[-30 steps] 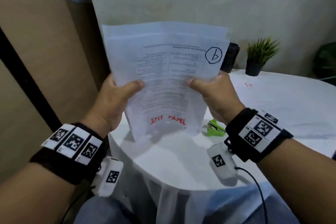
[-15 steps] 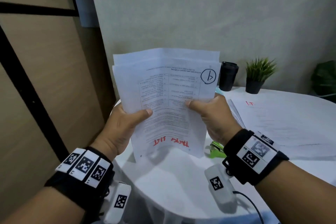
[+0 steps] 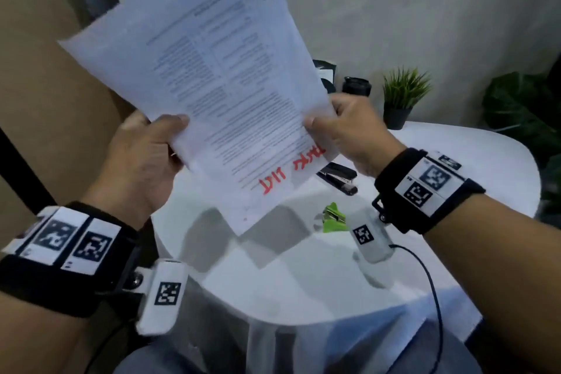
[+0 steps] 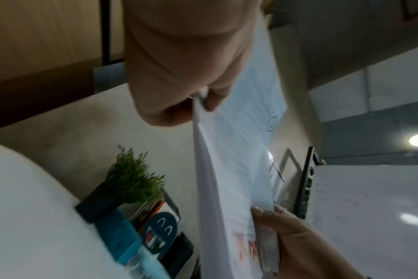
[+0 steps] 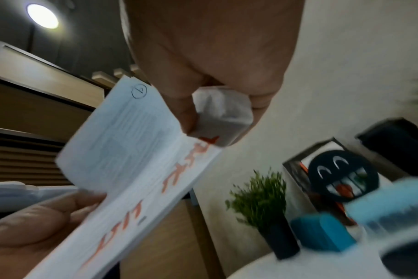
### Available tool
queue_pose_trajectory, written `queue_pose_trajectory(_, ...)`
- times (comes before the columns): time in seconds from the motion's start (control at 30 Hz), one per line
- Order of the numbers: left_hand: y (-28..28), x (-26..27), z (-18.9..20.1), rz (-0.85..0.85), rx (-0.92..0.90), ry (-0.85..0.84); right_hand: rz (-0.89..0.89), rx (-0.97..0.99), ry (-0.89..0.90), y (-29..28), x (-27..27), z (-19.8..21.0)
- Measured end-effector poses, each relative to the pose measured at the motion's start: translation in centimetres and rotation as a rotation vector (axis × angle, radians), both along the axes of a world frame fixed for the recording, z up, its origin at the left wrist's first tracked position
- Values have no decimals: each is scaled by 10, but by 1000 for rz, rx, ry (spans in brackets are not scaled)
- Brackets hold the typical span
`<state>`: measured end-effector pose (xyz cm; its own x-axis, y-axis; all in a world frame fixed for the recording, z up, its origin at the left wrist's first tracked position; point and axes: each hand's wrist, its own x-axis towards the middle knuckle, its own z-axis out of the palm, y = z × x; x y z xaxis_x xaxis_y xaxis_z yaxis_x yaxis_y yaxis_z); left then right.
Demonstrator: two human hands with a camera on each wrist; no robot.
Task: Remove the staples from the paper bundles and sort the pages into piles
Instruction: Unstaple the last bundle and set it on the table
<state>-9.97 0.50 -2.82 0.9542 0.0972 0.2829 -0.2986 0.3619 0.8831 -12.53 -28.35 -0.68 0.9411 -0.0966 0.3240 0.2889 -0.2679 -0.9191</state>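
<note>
I hold a paper bundle [image 3: 224, 82] up above the white round table [image 3: 440, 222], tilted with its top leaning right. It has printed text, red handwriting near the bottom and a circled 4 at the top. My left hand [image 3: 145, 155] grips its left edge, thumb on the front page. My right hand [image 3: 346, 127] pinches the lower right corner, thumb on top. The left wrist view shows the paper bundle [image 4: 229, 169] edge-on, several pages thick. In the right wrist view the corner of the paper bundle [image 5: 141, 160] is bent under my thumb. A green staple remover [image 3: 332, 218] lies on the table below.
A black stapler [image 3: 338, 177] lies on the table beyond the staple remover. A small potted plant [image 3: 402, 97] and a black cup [image 3: 356, 86] stand at the table's far edge by the wall. A blue box [image 5: 322, 232] sits near the plant. A wooden wall panel is at left.
The bundle has risen and turned clockwise, its top now leaning right. My right hand slid from mid-page to the lower right corner. The view dipped, showing the stapler.
</note>
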Motion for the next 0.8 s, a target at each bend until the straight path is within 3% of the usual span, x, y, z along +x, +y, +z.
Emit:
queue_pose_trajectory(0.03,13,10,1,141,42,48,-31,-65,-16,-6,3,13)
queue_pose_trajectory(0.1,51,38,-1,434,325,27,-92,-225,-43,-15,5,38)
queue_pose_trajectory(0.17,60,44,3,575,740,-226,-153,-597,-131,-14,5,57)
queue_pose_trajectory(0.23,12,6,27,592,1078,-452,-154,-990,-244,2,3,63)
queue_pose_trajectory(0.3,-36,-44,61,608,1346,-775,-69,-1202,-358,26,-1,62)
queue_pose_trajectory(0.33,-45,-50,65,612,1508,-840,-34,-1266,-410,38,-3,61)
queue_pose_trajectory(0.4,-57,-51,71,628,1802,-768,9,-1310,-531,49,-6,61)
queue_pose_trajectory(0.43,-57,-45,71,614,1859,-718,41,-1284,-575,50,-6,62)
queue_pose_trajectory(0.53,-38,-33,66,465,1883,-593,95,-1141,-582,32,10,58)
queue_pose_trajectory(0.6,-13,-25,62,469,1762,-507,-9,-1018,-488,7,31,49)
queue_pose_trajectory(0.7,19,-26,63,415,1374,-294,-208,-1052,-77,-42,66,19)
queue_pose_trajectory(0.8,27,-42,67,286,917,-74,-141,-1192,394,-69,91,-33)
